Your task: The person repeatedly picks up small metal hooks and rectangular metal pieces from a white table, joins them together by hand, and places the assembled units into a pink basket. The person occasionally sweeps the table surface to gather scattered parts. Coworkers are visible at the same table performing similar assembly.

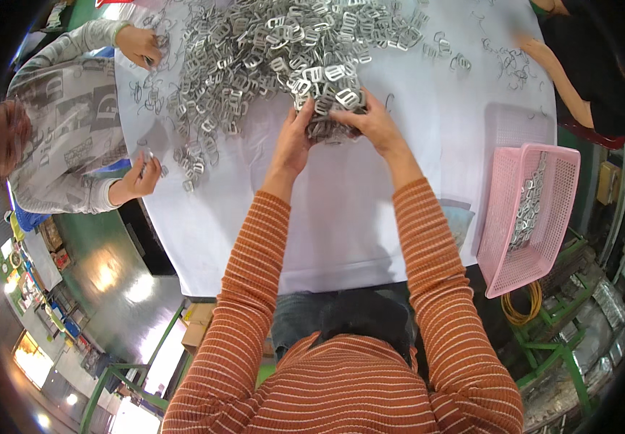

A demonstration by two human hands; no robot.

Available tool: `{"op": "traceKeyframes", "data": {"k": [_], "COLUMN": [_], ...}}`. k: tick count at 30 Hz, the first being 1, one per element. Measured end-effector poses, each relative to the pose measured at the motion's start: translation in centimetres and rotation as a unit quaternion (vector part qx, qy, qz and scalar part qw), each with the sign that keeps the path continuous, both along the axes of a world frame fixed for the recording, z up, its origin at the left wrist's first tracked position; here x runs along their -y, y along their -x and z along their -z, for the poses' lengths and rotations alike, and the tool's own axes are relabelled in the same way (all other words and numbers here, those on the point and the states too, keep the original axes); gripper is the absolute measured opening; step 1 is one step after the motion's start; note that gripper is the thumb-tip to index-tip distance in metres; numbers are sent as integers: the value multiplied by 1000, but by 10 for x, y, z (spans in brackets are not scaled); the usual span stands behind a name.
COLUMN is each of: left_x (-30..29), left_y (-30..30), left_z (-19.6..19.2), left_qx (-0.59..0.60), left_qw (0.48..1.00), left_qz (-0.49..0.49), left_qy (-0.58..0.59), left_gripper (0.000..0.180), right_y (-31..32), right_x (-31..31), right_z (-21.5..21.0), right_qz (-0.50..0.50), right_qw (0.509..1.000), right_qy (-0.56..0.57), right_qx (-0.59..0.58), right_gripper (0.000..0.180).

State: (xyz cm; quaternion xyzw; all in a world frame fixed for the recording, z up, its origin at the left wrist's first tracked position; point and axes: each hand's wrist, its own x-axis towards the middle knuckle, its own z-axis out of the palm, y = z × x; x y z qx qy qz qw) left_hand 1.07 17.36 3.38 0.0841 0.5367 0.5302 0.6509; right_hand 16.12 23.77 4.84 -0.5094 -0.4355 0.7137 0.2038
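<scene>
The buckles [330, 81] sit as a loose clump between the 2 hands, at the near edge of a broad pile [262, 43] on the white cloth [338, 224]. The left hand [296, 139] is curled against the clump's left side and the right hand [376, 124] grips its right side, thumb laid across the near face; the fingertips on the far side are hidden. Each buckle looks like bare metal: a flat, silvery frame with rounded corners and slots between narrow bars. 1 buckle alone should weigh little and hardly bend, but a double handful is probably fairly heavy. The faces shine and look smooth, so pieces are likely to slide over each other and spill from the edges, while the open slots may let some hook together. Breakage seems unlikely; scratching seems likelier. A clump is best cupped from 2 sides with fingers beneath; a lone buckle is best pinched by its outer bars. The cloth is smooth, with soft creases. At the right, a pink basket [502, 217] of perforated, plastic-looking mesh holds more buckles along its inside. The ribbed orange sleeves [248, 260] carry thin pale stripes. At the left, a co-worker's hand [141, 175] is near a few stray buckles.
</scene>
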Motion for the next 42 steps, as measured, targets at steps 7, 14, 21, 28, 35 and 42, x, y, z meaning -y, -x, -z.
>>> {"op": "traceKeyframes", "data": {"k": [7,14,21,28,35,42], "left_x": [63,88,94,65,82,123], "left_y": [56,40,-45,-93,-47,-17], "left_z": [-20,-23,-12,-4,34,-38], "left_qx": [-415,-720,-614,-673,-674,-246], "left_qw": [899,682,750,683,673,955], "left_qz": [138,112,222,227,258,165], "left_qy": [31,-69,-109,-172,-162,-20], "left_gripper": [38,35,37,40,33,22], "right_y": [-76,-111,-135,-151,-169,-125], "right_x": [37,73,104,101,96,96], "right_z": [-15,-29,-20,-32,-26,17], "right_qz": [53,-7,20,-44,-31,-106], "right_qw": [994,992,991,990,990,851], "right_qy": [90,114,102,68,128,-288], "right_qx": [-32,59,88,118,48,426], "right_gripper": [43,35,22,22,25,36]}}
